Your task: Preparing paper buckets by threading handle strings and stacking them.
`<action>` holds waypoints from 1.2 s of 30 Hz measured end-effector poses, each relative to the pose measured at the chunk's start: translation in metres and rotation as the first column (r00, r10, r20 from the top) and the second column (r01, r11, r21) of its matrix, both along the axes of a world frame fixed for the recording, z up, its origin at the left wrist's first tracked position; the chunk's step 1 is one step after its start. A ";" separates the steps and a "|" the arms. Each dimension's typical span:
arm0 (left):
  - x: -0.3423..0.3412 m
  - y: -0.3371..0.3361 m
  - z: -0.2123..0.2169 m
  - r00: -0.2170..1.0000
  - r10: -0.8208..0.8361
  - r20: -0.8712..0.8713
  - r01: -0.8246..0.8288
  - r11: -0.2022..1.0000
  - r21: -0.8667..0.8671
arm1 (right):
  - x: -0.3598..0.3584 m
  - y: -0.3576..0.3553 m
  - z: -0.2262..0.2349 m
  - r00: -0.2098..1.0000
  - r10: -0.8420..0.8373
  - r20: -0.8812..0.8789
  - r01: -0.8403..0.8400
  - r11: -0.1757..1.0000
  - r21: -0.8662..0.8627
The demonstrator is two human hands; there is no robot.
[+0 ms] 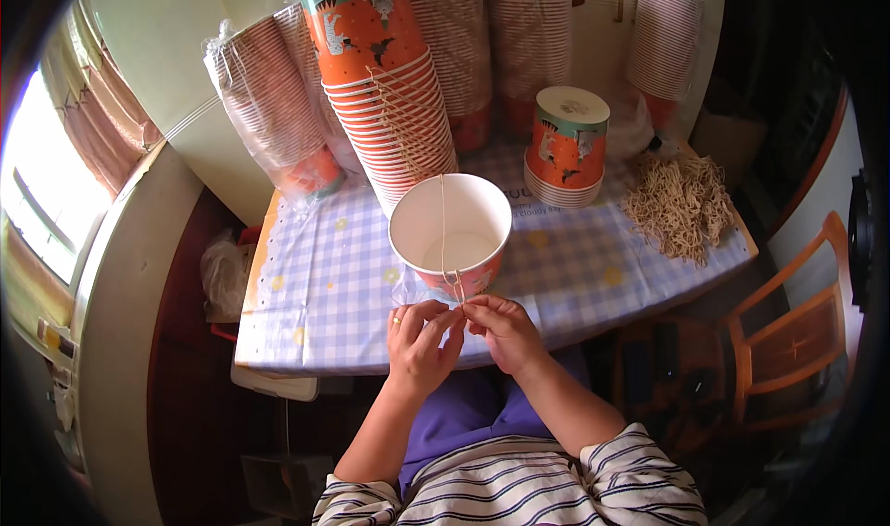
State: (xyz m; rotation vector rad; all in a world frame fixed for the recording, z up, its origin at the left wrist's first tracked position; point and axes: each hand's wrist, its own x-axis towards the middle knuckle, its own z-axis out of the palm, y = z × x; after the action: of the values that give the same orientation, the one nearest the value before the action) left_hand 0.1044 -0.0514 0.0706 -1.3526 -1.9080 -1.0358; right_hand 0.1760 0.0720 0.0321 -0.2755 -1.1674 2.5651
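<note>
An open paper bucket [414, 218], white inside and printed orange outside, stands upright near the table's front edge. A thin tan cord [443, 218] crosses its mouth from the far rim and runs over the near rim to my fingers. My left hand [419, 342] pinches the cord's near end just in front of the bucket. Right beside it, my right hand [503, 329] pinches the same cord, fingertips almost touching the left ones. The exact grip between the fingertips is too small to make out.
Behind the bucket leans a tall stack of upside-down buckets [389, 127] with cords hanging down its side. A short upside-down stack [567, 151] and a heap of tan cords [681, 206] lie to the right. Plastic-wrapped stacks [269, 90] line the back. A wooden chair [793, 331] stands at right.
</note>
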 end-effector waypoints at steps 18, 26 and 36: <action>-0.013 0.000 0.013 0.993 -0.114 0.037 0.115 0.992 -0.044 | -0.012 0.007 0.004 0.999 0.039 0.026 -0.038 0.997 -0.060; -0.033 0.002 0.049 0.956 -0.199 -0.214 0.120 0.936 -0.330 | -0.014 0.011 0.009 1.000 0.007 -0.004 -0.007 1.000 -0.018; -0.051 0.008 0.048 0.945 -0.281 -0.169 0.221 0.927 -0.304 | -0.015 0.012 0.019 0.999 -0.033 0.033 0.031 0.999 0.041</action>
State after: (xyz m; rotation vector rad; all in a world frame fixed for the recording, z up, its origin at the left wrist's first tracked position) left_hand 0.0535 -0.0436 0.1182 -1.8334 -1.8025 -0.7153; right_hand 0.1606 0.0836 0.0515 -0.3264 -1.2153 2.5154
